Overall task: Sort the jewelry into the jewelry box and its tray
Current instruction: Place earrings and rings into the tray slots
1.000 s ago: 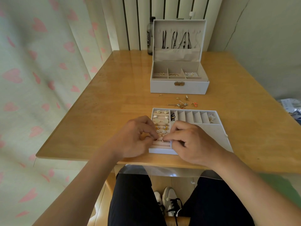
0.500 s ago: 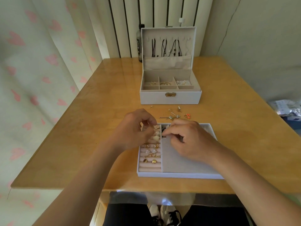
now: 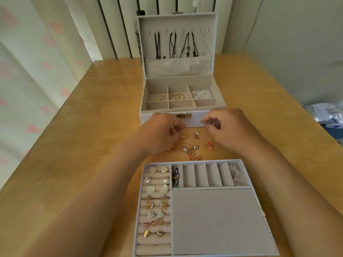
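Loose earrings (image 3: pixel 193 148) lie on the table (image 3: pixel 89 138) at frame centre, between the open jewelry box (image 3: pixel 178 81) above and the tray (image 3: pixel 213 219) below. Left hand (image 3: pixel 159 134) and right hand (image 3: pixel 230 130) hover over them, apart, fingers curled. Whether either hand holds anything cannot be determined.

Single view: head-worn wide-angle camera.
Sat close above the wooden table (image 3: pixel 83 145), facing forward and steeply down; tray (image 3: pixel 213 219) filled the lower frame, open jewelry box (image 3: pixel 194 120) stood beyond, and a wall closed the top.
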